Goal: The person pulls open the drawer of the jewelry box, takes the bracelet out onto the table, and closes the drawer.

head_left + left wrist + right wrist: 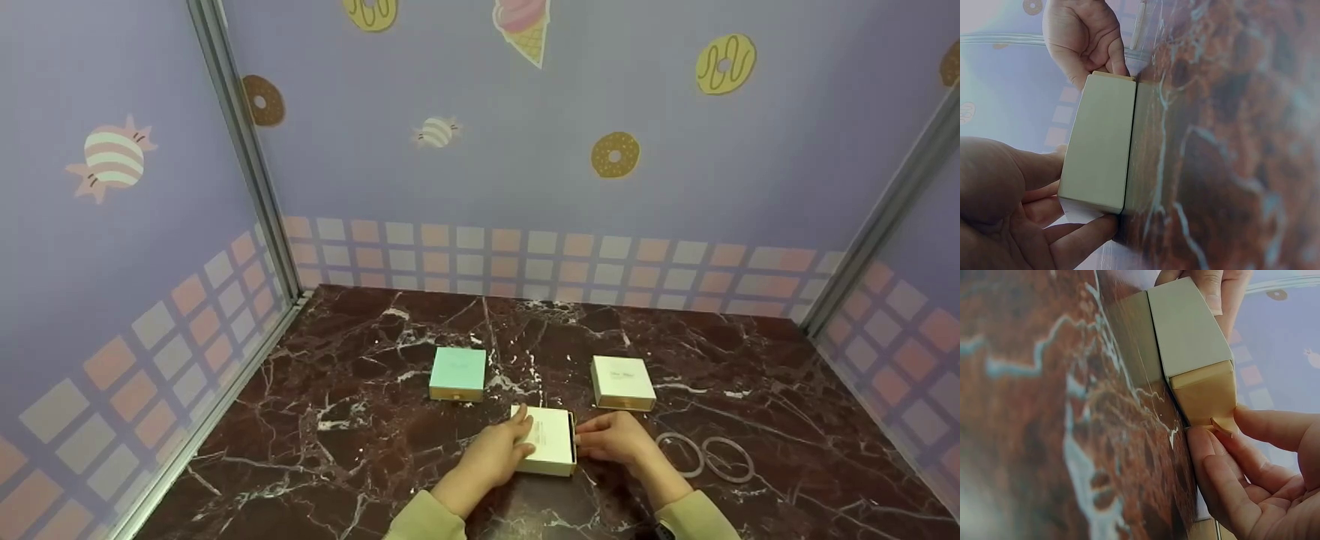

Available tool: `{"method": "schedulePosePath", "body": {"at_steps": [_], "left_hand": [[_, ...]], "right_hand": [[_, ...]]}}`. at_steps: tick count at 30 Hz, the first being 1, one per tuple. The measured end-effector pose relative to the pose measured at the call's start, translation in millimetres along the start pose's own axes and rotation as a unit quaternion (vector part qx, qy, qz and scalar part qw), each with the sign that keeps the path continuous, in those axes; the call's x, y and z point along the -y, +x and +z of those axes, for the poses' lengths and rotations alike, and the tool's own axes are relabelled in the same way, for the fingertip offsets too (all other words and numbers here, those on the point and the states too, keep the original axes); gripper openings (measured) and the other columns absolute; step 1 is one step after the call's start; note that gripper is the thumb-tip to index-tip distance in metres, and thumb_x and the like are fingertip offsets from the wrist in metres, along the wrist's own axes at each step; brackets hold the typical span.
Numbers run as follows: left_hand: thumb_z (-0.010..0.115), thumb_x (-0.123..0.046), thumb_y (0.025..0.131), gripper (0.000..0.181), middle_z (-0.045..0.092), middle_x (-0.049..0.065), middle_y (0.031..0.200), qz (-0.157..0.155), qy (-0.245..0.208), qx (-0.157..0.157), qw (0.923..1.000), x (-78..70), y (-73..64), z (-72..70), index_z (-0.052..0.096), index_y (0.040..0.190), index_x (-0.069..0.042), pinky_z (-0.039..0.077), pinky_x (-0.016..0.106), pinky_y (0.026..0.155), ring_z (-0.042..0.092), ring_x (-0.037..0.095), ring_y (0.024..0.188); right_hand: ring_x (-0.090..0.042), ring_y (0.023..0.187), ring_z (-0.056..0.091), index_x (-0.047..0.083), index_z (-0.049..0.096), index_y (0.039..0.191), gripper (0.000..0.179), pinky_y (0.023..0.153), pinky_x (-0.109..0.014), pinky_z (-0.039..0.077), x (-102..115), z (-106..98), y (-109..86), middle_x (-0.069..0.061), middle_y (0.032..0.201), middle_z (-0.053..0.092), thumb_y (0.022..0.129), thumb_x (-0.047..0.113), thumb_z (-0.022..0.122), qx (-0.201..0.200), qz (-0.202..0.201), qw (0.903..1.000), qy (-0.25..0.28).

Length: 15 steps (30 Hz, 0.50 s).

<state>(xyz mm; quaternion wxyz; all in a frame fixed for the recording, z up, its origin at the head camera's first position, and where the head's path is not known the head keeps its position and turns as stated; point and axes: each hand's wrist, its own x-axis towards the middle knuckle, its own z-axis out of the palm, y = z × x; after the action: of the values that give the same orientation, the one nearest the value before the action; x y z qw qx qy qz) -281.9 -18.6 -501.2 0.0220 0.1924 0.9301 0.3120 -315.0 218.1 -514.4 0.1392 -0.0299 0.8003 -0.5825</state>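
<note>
A small white drawer box lies on the dark marble table, with its gold-coloured drawer slid out slightly at the right end and a narrow dark gap behind the drawer front. My left hand grips the box's left part, thumb over the top and fingers along its side. At the other end my right hand holds the drawer front, thumb and fingertips around its edge by a small gold pull tab. What lies inside the drawer is hidden.
Behind the hands stand a mint-green drawer box on the left and another white box on the right. Two clear rings lie side by side just right of my right hand. Printed wall panels enclose the marble table.
</note>
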Motion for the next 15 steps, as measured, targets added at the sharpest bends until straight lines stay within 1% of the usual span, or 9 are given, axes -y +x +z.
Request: {"method": "schedulePosePath", "body": {"at_steps": [4, 10, 15], "left_hand": [[0.067, -0.022, 0.099, 0.054, 0.041, 0.014, 0.163, -0.003, -0.003, 0.001, 1.0000, 0.0, 0.1, 0.2, 0.054, 0.148, -0.003, 0.047, 0.052, 0.116, 0.055, 0.041, 0.137], [0.067, -0.022, 0.099, 0.054, 0.042, 0.014, 0.162, -0.003, -0.002, -0.001, 1.0000, 0.7, 1.0, 0.9, 0.055, 0.148, -0.003, 0.047, 0.053, 0.115, 0.055, 0.042, 0.137], [0.067, -0.022, 0.099, 0.054, 0.042, 0.015, 0.162, 0.000, -0.005, 0.001, 1.0000, 1.2, 1.5, 0.7, 0.055, 0.148, -0.003, 0.047, 0.053, 0.115, 0.055, 0.042, 0.137]], "right_hand": [[-0.013, 0.077, 0.075, -0.021, 0.068, 0.111, 0.031, 0.070, -0.023, 0.065, -0.1, 1.8, 0.4, -0.019, 0.095, 0.078, 0.090, 0.000, 0.074, 0.005, -0.002, 1.0000, 0.007], [-0.011, 0.075, 0.074, -0.019, 0.070, 0.110, 0.030, 0.067, -0.021, 0.063, -0.2, 2.5, 0.8, -0.015, 0.091, 0.079, 0.091, 0.003, 0.074, -0.004, 0.000, 1.0000, -0.009], [-0.011, 0.074, 0.074, -0.019, 0.070, 0.110, 0.030, 0.066, -0.020, 0.062, -1.2, 2.3, 1.4, -0.015, 0.090, 0.079, 0.091, 0.004, 0.074, -0.005, -0.006, 0.9999, -0.013]]}}
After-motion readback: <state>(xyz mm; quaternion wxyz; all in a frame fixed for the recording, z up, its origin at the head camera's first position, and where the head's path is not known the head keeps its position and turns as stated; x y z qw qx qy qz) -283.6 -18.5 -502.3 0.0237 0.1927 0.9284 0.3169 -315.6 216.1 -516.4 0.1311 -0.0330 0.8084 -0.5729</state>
